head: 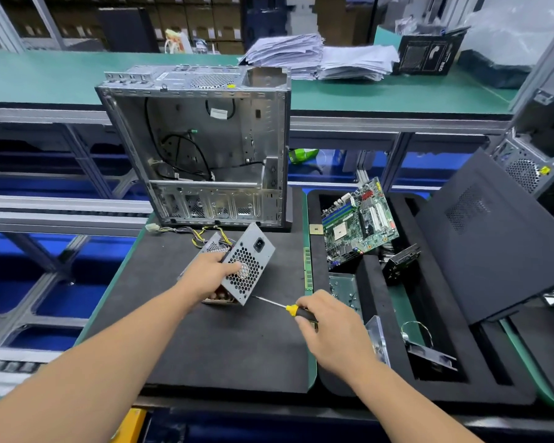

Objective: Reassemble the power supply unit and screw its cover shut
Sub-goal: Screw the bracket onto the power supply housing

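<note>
1. Nearest the lens, low centre-right of frame: my right hand (pixel 328 324), fingers curled round the black-and-yellow handle of a slim steel-shafted screwdriver (pixel 288 307). Its tip points up-left and sits at the lower corner of the unit.
2. Centre of frame: my left hand (pixel 210 271) grips the grey sheet-metal power supply unit (pixel 248 262) over its top edge, fingers wrapped onto the honeycomb-perforated fan face. The unit stands tilted on one corner on the black foam work mat (pixel 205 346).
3. The underside near my left wrist looks open, with coppery parts showing. I judge the cover is not yet fully closed; I can't see any screw at the tip.
4. Yellow-and-black wire harness (pixel 189 233) trails from the unit toward the bare silver computer case (pixel 202 145), upright at upper centre.
5. Right of frame: green motherboard (pixel 359 220) leaning in a black foam tray (pixel 397 372), dark side panel (pixel 493 238) propped beyond it.
6. Risks, as I read them:
   - Unit balanced on a corner; driver pressure could make it pivot or skid.
   - An angled tip may cam out and slip toward my left fingers.
   - Wires could be pinched under the cover seam.
   - A loose screw could drop into the open underside.
</note>
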